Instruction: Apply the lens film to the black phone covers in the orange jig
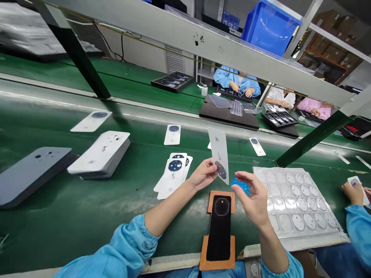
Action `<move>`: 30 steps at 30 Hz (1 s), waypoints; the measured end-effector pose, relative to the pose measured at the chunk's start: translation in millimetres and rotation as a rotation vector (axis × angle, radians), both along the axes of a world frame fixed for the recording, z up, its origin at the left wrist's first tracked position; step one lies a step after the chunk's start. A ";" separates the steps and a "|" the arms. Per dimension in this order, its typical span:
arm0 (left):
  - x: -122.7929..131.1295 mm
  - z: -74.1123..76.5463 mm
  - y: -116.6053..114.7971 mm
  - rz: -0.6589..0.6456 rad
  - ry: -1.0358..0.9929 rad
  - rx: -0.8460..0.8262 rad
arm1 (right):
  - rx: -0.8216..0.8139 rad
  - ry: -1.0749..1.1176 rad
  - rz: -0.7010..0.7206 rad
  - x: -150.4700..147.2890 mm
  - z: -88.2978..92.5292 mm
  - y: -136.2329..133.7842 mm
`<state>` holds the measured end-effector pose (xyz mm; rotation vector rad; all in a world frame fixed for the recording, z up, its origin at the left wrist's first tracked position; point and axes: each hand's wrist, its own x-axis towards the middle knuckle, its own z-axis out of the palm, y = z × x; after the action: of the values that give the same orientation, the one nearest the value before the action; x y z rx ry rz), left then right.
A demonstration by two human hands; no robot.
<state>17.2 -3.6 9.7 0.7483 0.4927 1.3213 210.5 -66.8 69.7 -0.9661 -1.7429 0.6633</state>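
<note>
I'm pinching white panel (219,150) w/ L hand (204,174), ideally edge-only; R hand (256,200) curling half-open by blue piece (241,186), can't tell if gripping.

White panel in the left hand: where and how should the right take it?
Probably a light pinch on the right long edge of the white panel, above the dark disc, with the right hand coming from the right. The panel looks thin and is held up; the left hand pinches the opposite edge low down, leaving this one free.
</note>
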 end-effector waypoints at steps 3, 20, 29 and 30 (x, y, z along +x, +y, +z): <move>-0.9 0.0 -3.9 0.000 -0.003 -0.005 | 0.190 -0.161 -0.074 -21.9 6.9 2.7; -0.6 -46.7 23.1 0.311 0.378 -0.168 | -0.361 0.065 -0.190 -5.7 -29.9 166.2; 4.4 -62.8 21.8 0.326 0.688 -0.055 | -0.599 -0.673 -0.533 88.1 -50.3 264.6; 4.8 -62.8 21.8 0.322 0.735 -0.020 | -0.615 -0.759 -0.595 101.5 -47.0 274.2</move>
<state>22.1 18.1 -53.1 1.1737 1.2510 1.3031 311.9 207.4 22.7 -2.2824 -1.7296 0.4573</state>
